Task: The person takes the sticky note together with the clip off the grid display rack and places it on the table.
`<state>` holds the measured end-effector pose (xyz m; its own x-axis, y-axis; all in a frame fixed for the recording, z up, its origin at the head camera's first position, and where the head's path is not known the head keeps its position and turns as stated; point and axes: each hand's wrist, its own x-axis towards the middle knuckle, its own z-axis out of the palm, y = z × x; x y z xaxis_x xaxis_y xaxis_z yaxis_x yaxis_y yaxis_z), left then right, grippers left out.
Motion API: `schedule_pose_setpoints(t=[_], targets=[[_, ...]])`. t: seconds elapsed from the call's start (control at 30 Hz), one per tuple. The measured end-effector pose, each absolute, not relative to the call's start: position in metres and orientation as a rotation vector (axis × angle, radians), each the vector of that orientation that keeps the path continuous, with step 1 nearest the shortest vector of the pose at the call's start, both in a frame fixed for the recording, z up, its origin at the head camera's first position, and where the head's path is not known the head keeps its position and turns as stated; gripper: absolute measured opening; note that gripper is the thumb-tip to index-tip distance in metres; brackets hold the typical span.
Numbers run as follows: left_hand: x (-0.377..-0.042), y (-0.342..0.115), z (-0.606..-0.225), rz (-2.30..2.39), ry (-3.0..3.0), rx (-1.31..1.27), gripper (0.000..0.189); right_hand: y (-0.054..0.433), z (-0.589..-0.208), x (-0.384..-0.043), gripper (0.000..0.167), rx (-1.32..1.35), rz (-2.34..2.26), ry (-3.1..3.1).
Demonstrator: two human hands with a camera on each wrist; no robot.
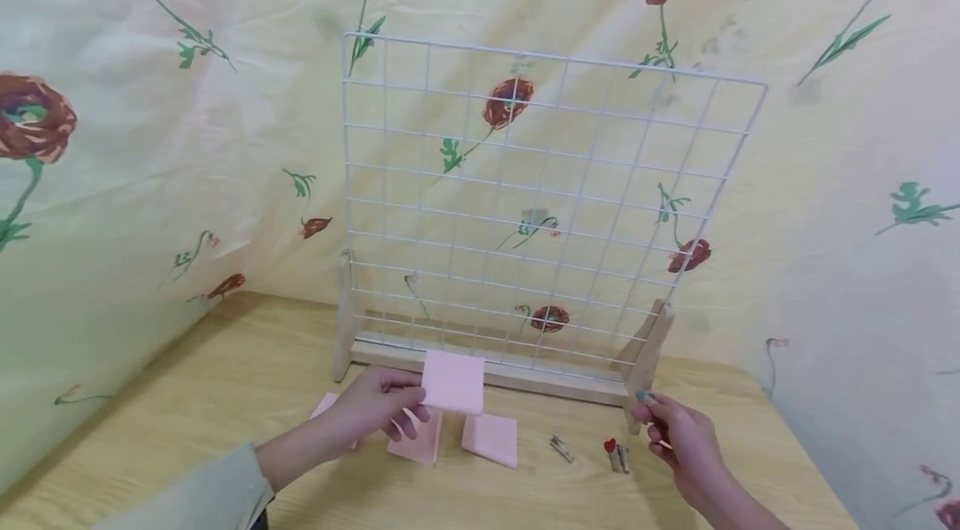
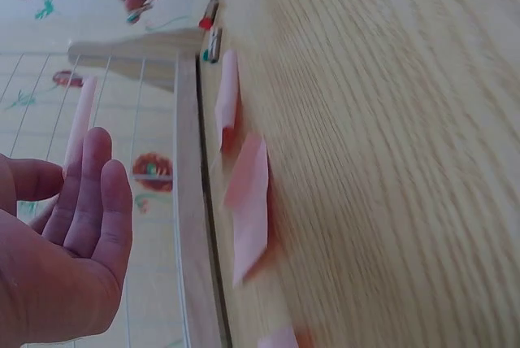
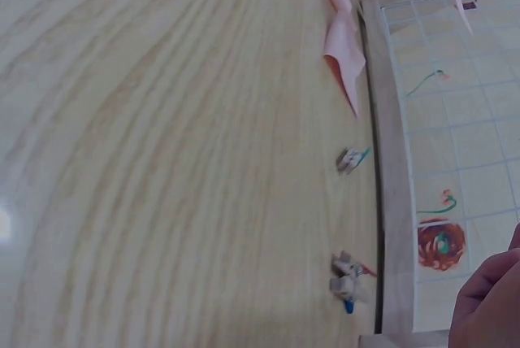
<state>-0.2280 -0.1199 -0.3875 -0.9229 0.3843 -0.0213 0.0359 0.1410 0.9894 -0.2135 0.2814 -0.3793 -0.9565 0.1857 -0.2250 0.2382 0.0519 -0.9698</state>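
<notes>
Over a wooden table walled by floral cloth, left hand fingers pinch a pink note, right hand a small clip

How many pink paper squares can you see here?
4: one pink square held up by the left hand, two on the table below it, and one mostly hidden behind that hand. More may be hidden.

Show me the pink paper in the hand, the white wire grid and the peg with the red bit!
pink paper (image 1: pixel 453 381), head view, middle of the sheet.
white wire grid (image 1: pixel 536 205), head view, a wire near its middle.
peg with the red bit (image 1: pixel 615 455), head view, its body.
</notes>
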Motion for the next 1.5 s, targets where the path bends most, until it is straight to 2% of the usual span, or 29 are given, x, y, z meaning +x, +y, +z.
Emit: schedule_pose_setpoints(t=[0.17, 0.5, 0.7, 1.07, 1.5], targets=[[-0.219, -0.147, -0.391, 1.83, 2.171, 0.388, 0.045, 0.285, -0.386, -0.214, 0.018, 0.469, -2.029, 2.24], [-0.198, -0.206, -0.402, 1.77, 2.235, 0.294, 0.046, 0.287, -0.397, -0.22, 0.022, 0.415, -1.825, 2.277], [-0.207, -0.234, -0.402, 1.753, 2.319, 0.24, 0.051, 0.296, -0.404, -0.215, 0.024, 0.468, -1.739, 2.321], [-0.219, -0.286, -0.402, 1.664, 2.556, 0.038, 0.047, 0.306, -0.413, -0.212, 0.017, 0.558, -1.776, 2.269], [-0.221, -0.308, -0.418, 1.584, 2.607, 0.018, 0.043, 0.313, -0.425, -0.21, 0.019, 0.506, -1.814, 2.174]])
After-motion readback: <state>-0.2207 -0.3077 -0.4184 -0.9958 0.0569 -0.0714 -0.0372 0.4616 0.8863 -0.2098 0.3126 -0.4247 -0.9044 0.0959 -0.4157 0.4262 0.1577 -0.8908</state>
